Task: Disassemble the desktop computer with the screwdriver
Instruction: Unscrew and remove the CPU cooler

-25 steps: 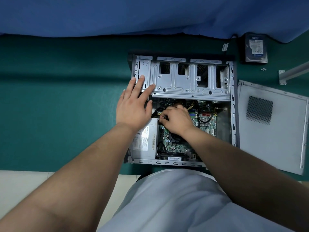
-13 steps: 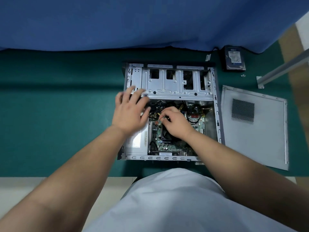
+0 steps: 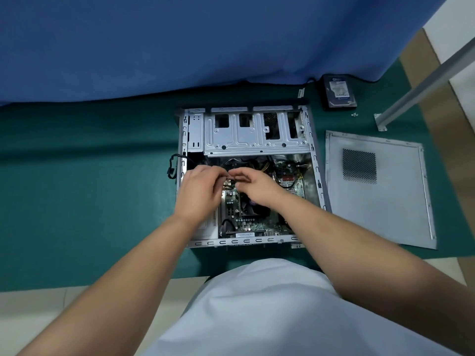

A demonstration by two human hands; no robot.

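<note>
Both hands meet over the open computer case (image 3: 246, 134), left hand (image 3: 199, 191) and right hand (image 3: 257, 186) pinching a small cable connector (image 3: 230, 179) together. The side panel (image 3: 377, 188) lies just beside, on the green desk (image 3: 90, 188).

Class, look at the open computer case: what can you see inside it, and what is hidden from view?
Inside the case: a motherboard, cables, a metal drive cage. Both hands, left and right, pinch a small connector, covering the board's middle.

No text can be read. A white label is carried by the hard drive (image 3: 339, 94) at the far right, and a barcode sticker by the near edge of the motherboard (image 3: 244, 234), but the print on both is too blurred.
</note>
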